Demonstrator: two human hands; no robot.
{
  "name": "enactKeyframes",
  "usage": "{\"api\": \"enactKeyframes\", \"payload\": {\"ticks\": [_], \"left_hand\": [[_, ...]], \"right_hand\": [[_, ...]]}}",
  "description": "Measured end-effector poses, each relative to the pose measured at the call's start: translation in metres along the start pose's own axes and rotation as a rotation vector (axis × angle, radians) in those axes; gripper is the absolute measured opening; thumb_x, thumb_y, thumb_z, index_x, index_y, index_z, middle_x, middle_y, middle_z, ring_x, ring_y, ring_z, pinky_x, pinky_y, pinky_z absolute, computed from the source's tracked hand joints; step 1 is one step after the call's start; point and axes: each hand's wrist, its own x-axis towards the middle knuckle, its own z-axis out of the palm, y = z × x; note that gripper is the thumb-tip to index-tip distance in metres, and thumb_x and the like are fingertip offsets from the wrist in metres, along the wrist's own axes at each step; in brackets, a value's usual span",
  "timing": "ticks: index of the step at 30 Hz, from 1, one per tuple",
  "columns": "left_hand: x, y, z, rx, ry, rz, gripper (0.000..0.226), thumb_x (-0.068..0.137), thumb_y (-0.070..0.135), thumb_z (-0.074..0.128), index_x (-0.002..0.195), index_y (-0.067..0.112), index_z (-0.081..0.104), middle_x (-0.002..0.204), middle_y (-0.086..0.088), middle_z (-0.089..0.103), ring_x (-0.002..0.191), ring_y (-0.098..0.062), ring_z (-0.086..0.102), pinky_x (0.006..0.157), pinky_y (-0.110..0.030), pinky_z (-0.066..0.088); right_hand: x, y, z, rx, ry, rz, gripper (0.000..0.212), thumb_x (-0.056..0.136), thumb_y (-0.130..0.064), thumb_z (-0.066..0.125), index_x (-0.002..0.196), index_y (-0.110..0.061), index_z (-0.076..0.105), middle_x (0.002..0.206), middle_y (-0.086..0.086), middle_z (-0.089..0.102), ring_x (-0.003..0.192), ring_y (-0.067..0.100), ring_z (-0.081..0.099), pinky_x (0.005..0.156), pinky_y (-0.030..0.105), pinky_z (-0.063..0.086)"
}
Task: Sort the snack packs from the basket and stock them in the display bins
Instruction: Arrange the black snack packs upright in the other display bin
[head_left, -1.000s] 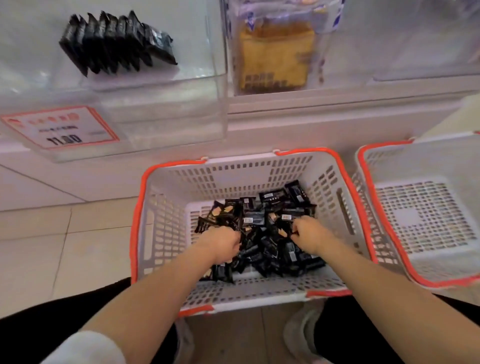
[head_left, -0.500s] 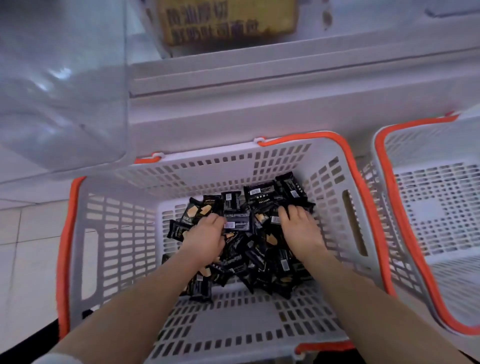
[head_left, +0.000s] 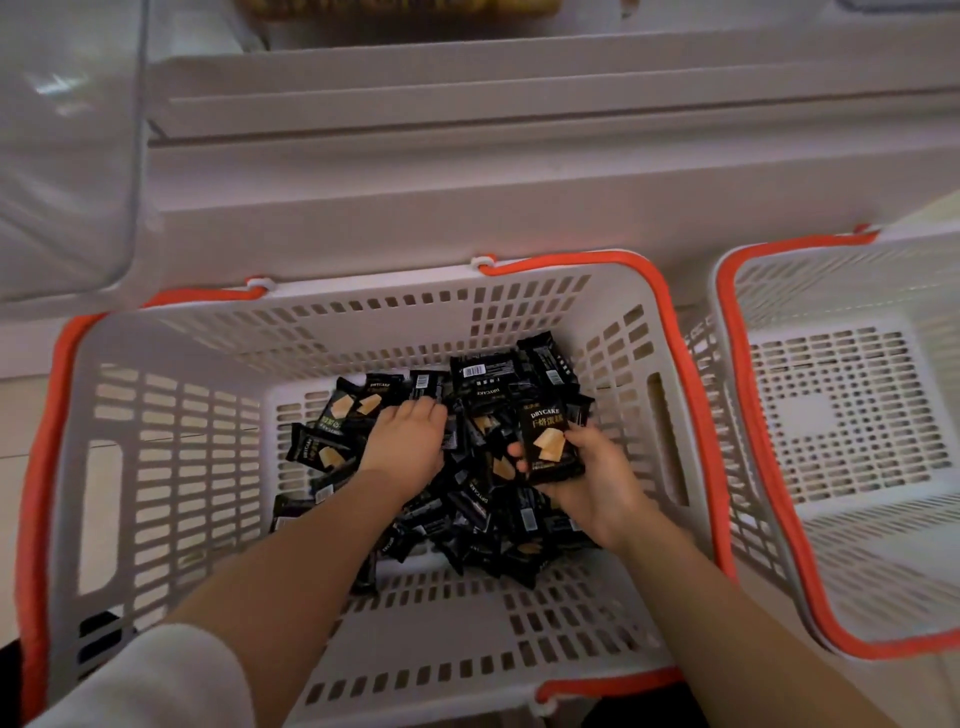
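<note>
A white slotted basket with an orange rim (head_left: 171, 467) stands on the floor below me. In its bottom lies a heap of several black snack packs (head_left: 467, 514) printed with yellow cake pictures. My right hand (head_left: 597, 478) grips one black snack pack (head_left: 548, 441) face up, thumb on its left edge, just above the heap's right side. My left hand (head_left: 408, 441) lies palm down on the heap's left part, fingers bent onto the packs; whether it holds one is hidden.
A second white basket with an orange rim (head_left: 831, 415) stands right beside the first, with nothing in it. A white shelf base (head_left: 519, 156) runs behind both. A clear display bin wall (head_left: 67, 156) hangs at upper left.
My right hand has lifted one pack off the heap and turned it face up. My left hand has shifted slightly on the heap. The camera has moved closer and lower over the basket.
</note>
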Motion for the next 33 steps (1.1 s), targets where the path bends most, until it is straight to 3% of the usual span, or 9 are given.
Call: {"api": "enactKeyframes", "payload": {"ticks": [5, 10, 12, 16, 19, 22, 26, 29, 33], "left_hand": [[-0.029, -0.004, -0.021, -0.775, 0.203, -0.171, 0.037, 0.088, 0.024, 0.059, 0.123, 0.014, 0.05, 0.112, 0.002, 0.054, 0.1, -0.012, 0.054, 0.085, -0.025, 0.04], [-0.065, -0.009, -0.04, -2.213, 0.028, -0.532, 0.026, 0.097, 0.021, 0.04, 0.112, 0.012, 0.059, 0.095, -0.003, 0.07, 0.082, -0.014, 0.065, 0.075, -0.03, 0.049], [-0.076, -0.014, -0.043, -2.45, -0.022, -0.532, 0.03, 0.094, 0.024, 0.04, 0.111, 0.009, 0.059, 0.096, -0.011, 0.068, 0.082, -0.02, 0.065, 0.072, -0.032, 0.051], [-0.093, -0.015, -0.044, -2.385, -0.104, -0.572, 0.027, 0.093, 0.027, 0.046, 0.106, 0.009, 0.061, 0.092, -0.01, 0.071, 0.075, -0.018, 0.067, 0.062, -0.028, 0.054], [-0.099, -0.018, -0.047, -2.121, -0.201, -0.609, 0.022, 0.09, 0.025, 0.055, 0.105, 0.011, 0.064, 0.098, -0.008, 0.072, 0.086, -0.02, 0.067, 0.073, -0.031, 0.052], [-0.103, -0.023, -0.048, -1.746, -0.294, -0.599, 0.022, 0.088, 0.026, 0.06, 0.105, 0.012, 0.066, 0.097, -0.005, 0.071, 0.091, -0.018, 0.066, 0.079, -0.033, 0.052], [-0.106, -0.022, -0.042, -1.45, -0.297, -0.553, 0.012, 0.086, 0.033, 0.062, 0.09, 0.022, 0.065, 0.099, -0.004, 0.067, 0.098, -0.023, 0.061, 0.091, -0.041, 0.047], [-0.108, -0.021, -0.036, -1.527, -0.312, -0.528, 0.009, 0.087, 0.036, 0.06, 0.084, 0.03, 0.065, 0.093, 0.006, 0.068, 0.091, -0.012, 0.063, 0.077, -0.03, 0.05], [-0.105, -0.026, -0.029, -1.555, -0.4, -0.565, 0.034, 0.086, 0.053, 0.052, 0.097, 0.024, 0.067, 0.103, 0.001, 0.068, 0.1, -0.016, 0.062, 0.086, -0.032, 0.049]], "right_hand": [[-0.006, 0.009, 0.011, -0.057, 0.009, -0.023, 0.019, 0.097, -0.017, 0.044, 0.099, -0.003, 0.056, 0.088, 0.017, 0.066, 0.08, 0.025, 0.063, 0.065, 0.031, 0.055], [-0.016, 0.021, 0.023, -0.215, -0.086, -0.051, 0.016, 0.092, -0.008, 0.051, 0.096, -0.01, 0.067, 0.092, 0.008, 0.066, 0.08, 0.017, 0.066, 0.063, 0.025, 0.054], [-0.021, 0.026, 0.028, -0.357, -0.142, -0.078, 0.019, 0.091, -0.008, 0.053, 0.093, -0.016, 0.07, 0.092, 0.004, 0.067, 0.079, 0.013, 0.066, 0.065, 0.023, 0.053], [-0.027, 0.034, 0.033, -0.819, -0.139, -0.204, 0.021, 0.088, -0.01, 0.06, 0.106, -0.019, 0.065, 0.106, 0.0, 0.067, 0.1, 0.01, 0.062, 0.094, 0.032, 0.047], [-0.035, 0.032, 0.036, -1.287, -0.221, -0.412, 0.023, 0.086, -0.016, 0.065, 0.102, -0.031, 0.06, 0.096, -0.019, 0.062, 0.093, -0.015, 0.054, 0.085, 0.01, 0.041], [-0.039, 0.036, 0.039, -1.703, -0.309, -0.616, 0.026, 0.085, -0.02, 0.065, 0.11, -0.028, 0.063, 0.104, -0.015, 0.056, 0.096, -0.003, 0.052, 0.087, 0.018, 0.044], [-0.04, 0.053, 0.042, -1.885, -0.292, -0.793, 0.029, 0.085, -0.023, 0.064, 0.114, -0.024, 0.062, 0.132, -0.007, 0.043, 0.117, 0.012, 0.043, 0.091, 0.031, 0.046], [-0.037, 0.062, 0.042, -1.926, -0.295, -0.817, 0.025, 0.086, -0.022, 0.063, 0.11, -0.021, 0.059, 0.146, -0.007, 0.032, 0.132, 0.016, 0.028, 0.101, 0.035, 0.04], [-0.032, 0.069, 0.041, -1.878, -0.305, -0.632, 0.03, 0.087, -0.022, 0.06, 0.11, -0.027, 0.043, 0.132, -0.003, 0.045, 0.118, 0.015, 0.045, 0.091, 0.036, 0.047]]}}
